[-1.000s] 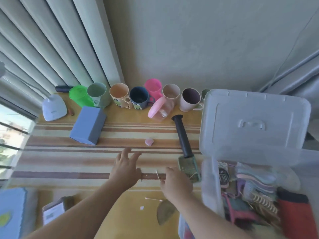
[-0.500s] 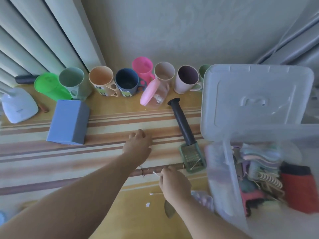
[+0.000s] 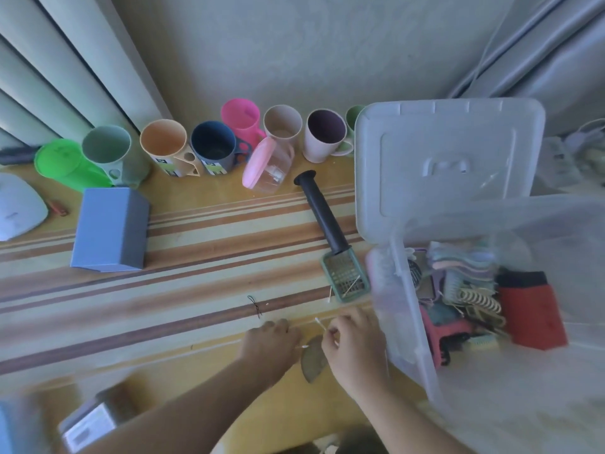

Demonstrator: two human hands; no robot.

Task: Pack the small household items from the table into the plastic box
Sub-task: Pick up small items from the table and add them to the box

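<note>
Cotton swabs are the things at hand: one thin white cotton swab point(image 3: 321, 324) sticks up and to the left from the pinched fingertips of the right hand point(image 3: 352, 348), its tip just clear of the knuckles. A second white swab point(image 3: 302, 347) lies between the two hands, its left end at the curled fingers of the left hand point(image 3: 270, 340); whether those fingers actually grip it cannot be told. Both hands sit close together at the near edge of the striped tablecloth point(image 3: 183, 273), backs upward, forearms reaching in from the near side. The left hand's fingers are bent under, knuckles toward the far side. Under the gap between the hands lies a dull greenish half-round flat piece point(image 3: 312, 363).

Just right of the right hand stands the clear plastic storage box point(image 3: 412, 339), already holding a red rectangular case point(image 3: 532, 311), combs and hair clips. Its translucent lid point(image 3: 448, 165) stands up behind it, on the far side. To the far side of the hands, a green grater with a black handle point(image 3: 334, 244) lies on the cloth with more swabs on and beside its mesh. A small black hair pin point(image 3: 256, 306) rests just beyond the left hand. Farther left is a blue-grey cardboard box point(image 3: 109, 229), and a row of coloured plastic mugs point(image 3: 212, 149) lines the far wall.
</note>
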